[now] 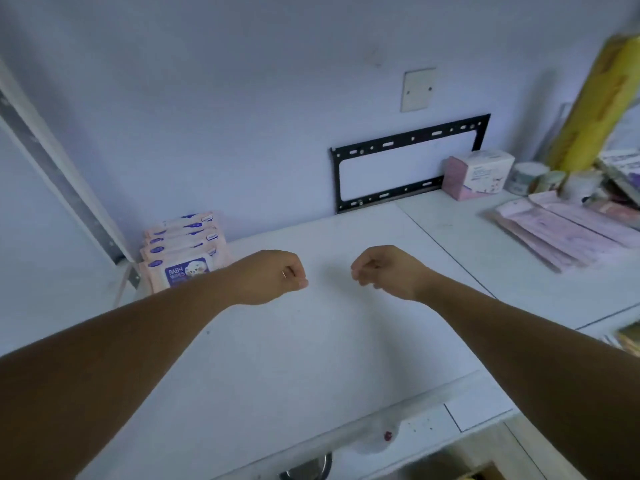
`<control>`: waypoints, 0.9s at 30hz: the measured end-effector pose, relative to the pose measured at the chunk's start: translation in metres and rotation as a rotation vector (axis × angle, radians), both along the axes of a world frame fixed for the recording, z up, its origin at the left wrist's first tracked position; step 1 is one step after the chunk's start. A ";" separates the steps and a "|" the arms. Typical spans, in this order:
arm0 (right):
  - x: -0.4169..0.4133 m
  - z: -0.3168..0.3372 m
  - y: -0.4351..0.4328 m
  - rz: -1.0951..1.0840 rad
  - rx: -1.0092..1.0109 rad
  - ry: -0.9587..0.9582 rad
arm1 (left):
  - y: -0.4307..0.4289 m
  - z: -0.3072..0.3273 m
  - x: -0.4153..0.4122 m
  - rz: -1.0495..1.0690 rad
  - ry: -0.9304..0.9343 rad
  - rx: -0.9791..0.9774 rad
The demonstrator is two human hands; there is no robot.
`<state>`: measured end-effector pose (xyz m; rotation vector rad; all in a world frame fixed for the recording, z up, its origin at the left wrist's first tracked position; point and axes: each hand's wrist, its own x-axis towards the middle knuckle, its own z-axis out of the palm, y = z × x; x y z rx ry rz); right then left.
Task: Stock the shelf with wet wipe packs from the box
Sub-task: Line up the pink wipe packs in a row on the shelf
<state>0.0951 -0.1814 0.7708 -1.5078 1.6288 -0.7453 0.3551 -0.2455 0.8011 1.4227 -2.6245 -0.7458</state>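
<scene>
Grip: left hand (pixel 277 277) and right hand (pixel 384 271) loosely curled, holding nothing, above the shelf (pixel 311 358). Wet wipe packs (pixel 183 251) stand rowed at its back left. Between placements, apparently; next, fetch another from the unseen box.

I counted four baby wipes packs (pixel 183 252) stacked just left of my left hand (pixel 277 277), and one pink carton (pixel 479 174) far beyond my right hand (pixel 384 271).
</scene>
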 end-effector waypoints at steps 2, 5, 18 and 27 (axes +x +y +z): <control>-0.028 0.001 0.029 -0.035 0.008 0.002 | 0.016 0.004 -0.030 -0.052 -0.022 -0.006; -0.068 -0.006 0.073 -0.096 0.024 0.020 | 0.044 0.005 -0.077 -0.133 -0.017 0.007; -0.278 -0.106 0.339 -0.412 0.229 -0.006 | 0.216 -0.066 -0.322 -0.348 0.067 0.200; -0.314 -0.223 0.458 -0.356 0.552 0.147 | 0.304 -0.197 -0.363 -0.484 -0.252 0.372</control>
